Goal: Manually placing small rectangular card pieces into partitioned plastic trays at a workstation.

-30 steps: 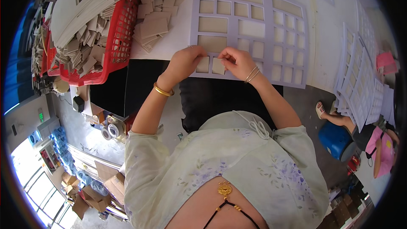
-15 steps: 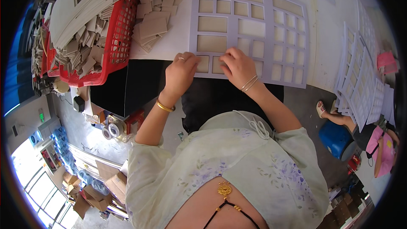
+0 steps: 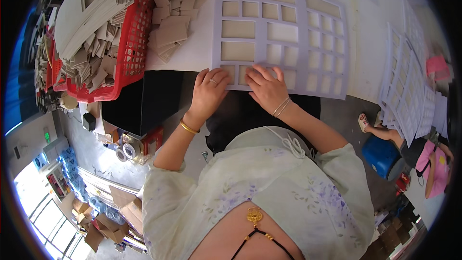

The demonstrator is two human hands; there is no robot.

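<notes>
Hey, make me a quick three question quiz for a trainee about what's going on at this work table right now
1. True or false: both hands rest on the near edge of the die-cut sheet.
2. Multiple choice: what stands left of the sheet, filled with cardboard pieces? A) a blue bucket B) a red basket C) a metal tray
3. Fill in: a loose heap of tan ____ pieces lies between basket and sheet.

Key:
1. True: the left hand and the right hand both lie flat at the sheet's near edge, fingers spread, holding nothing.
2. B
3. cardboard
</notes>
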